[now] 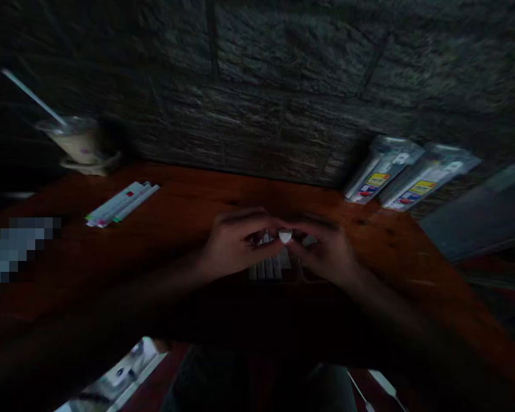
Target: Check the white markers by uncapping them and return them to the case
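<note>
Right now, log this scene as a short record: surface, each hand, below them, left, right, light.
Surface: reddish-brown table by a block wall
Left hand: fingertips on a small white object
Right hand: fingertips at the same object
Below hands: slim white sticks side by side, partly hidden
Left: bundled white pens; cup with a straw
Right: two clear packages near the wall
Light: dim, image blurred

The white piece (285, 236) between the left hand (235, 243) and right hand (332, 250) is too blurred to identify. The hands partly hide the pale sticks (266, 271) beneath them. Left of the left hand, a pixelated object (11, 252) runs out of view; beyond the right hand, the packages' (429, 177) print is illegible.
</note>
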